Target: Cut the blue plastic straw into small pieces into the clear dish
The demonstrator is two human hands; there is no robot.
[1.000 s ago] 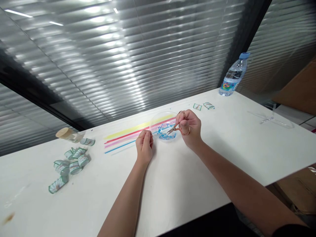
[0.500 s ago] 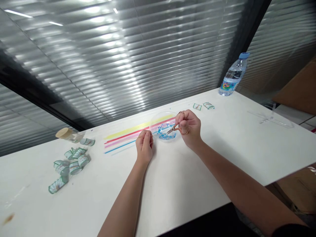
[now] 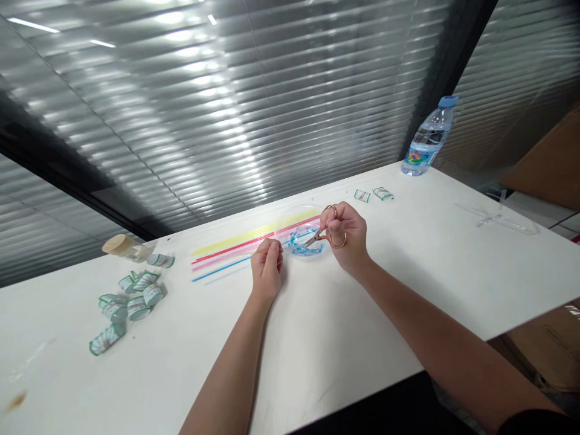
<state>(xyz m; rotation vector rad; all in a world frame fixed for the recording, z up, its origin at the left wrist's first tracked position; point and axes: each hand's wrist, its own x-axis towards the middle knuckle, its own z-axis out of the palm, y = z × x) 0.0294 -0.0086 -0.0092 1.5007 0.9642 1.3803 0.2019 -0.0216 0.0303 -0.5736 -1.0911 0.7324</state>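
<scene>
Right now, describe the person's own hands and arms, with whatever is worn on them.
The left hand and right hand show no gloves. The left forearm and right forearm are bare, without a visible watch. A black sleeve shows on the right arm only.

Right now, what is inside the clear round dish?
The dish holds many small pieces, mostly blue. The scissors cover some of its right side; whatever lies directly behind them is hidden.

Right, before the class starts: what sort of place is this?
Possibly an office or workroom: wide grey slatted blinds, a plain white flat-topped table and brown cardboard boxes beside it suggest that.
</scene>
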